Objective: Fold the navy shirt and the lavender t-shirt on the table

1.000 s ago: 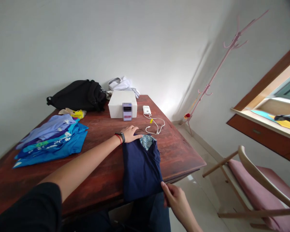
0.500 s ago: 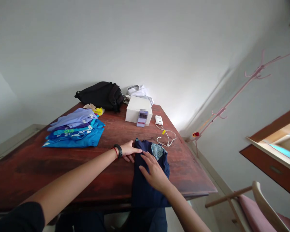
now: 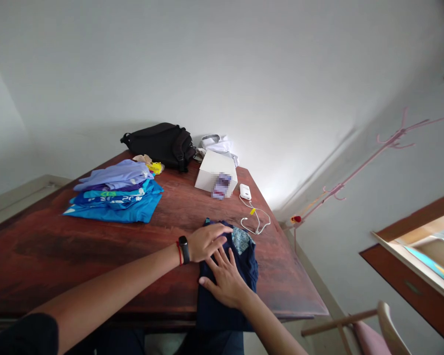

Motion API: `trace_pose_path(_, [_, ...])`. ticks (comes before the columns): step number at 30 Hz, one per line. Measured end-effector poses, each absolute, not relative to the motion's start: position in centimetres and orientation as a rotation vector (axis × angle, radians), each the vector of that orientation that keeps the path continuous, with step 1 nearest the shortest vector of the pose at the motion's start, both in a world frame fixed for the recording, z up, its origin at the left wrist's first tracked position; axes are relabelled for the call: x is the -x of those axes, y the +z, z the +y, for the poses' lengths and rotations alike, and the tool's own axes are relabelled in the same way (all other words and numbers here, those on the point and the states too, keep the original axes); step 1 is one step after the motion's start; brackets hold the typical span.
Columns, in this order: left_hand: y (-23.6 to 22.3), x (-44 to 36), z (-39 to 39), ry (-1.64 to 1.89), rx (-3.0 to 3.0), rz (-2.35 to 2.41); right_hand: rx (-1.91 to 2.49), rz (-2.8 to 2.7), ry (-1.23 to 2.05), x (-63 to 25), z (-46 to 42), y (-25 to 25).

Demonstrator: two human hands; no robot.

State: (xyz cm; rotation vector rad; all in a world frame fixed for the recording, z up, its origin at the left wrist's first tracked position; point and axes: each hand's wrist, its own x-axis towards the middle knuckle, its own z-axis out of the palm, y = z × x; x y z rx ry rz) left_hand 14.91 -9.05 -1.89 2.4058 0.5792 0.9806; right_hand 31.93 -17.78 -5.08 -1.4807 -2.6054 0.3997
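Observation:
A dark navy garment (image 3: 244, 266) with a patterned light-blue patch (image 3: 241, 239) lies folded near the front right of the wooden table (image 3: 77, 251). My left hand (image 3: 207, 241), with a black band and a red string at the wrist, lies flat on the garment's upper left part, fingers stretched out. Just below it, my right hand (image 3: 225, 281) presses flat on the middle of the garment, fingers spread. Neither hand holds anything.
A stack of blue and lilac shirts (image 3: 114, 195) sits at the left. Behind are a black bag (image 3: 159, 144), a white box (image 3: 216, 172), white cloth (image 3: 220, 144) and a white device with a cable (image 3: 251, 209). A chair (image 3: 370, 328) and a pink coat rack (image 3: 362, 165) stand at the right.
My right hand left the garment's hanging lower edge and came up to lie flat on its middle. My left hand slid onto the garment. The view turned left.

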Motion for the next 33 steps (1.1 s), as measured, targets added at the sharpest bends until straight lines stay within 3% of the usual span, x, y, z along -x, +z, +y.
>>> trace_pose_path(3, [-2.9,-16.1,-11.1,0.823,-2.473,0.358,1.374,-2.464,0.472,-33.0,-17.3,-6.3])
trace_pose_path(7, [-5.6,-17.8,-11.9,0.615,-2.58,0.822,1.325,-2.132,0.511,-35.2,-15.7,-7.3])
trace_pose_path(11, [-6.9,-18.7,-11.6,0.522,-2.643,1.081,1.589,-2.133,0.227,-37.1,-13.9,-7.4])
trace_pose_path(17, [-7.1,-17.4,-11.7,0.518,-2.667,1.155,1.94,-2.198,0.105,-38.9,-12.0,-7.5])
trace_pose_path(26, [-7.5,-15.7,-11.6,0.504,-2.726,0.977,2.004,-2.209,0.108,-39.0,-12.0,-7.7])
trace_pose_path(33, [-5.0,-18.8,-11.4,0.32,-2.576,1.341,2.003,-2.213,0.078,-39.0,-11.9,-7.8])
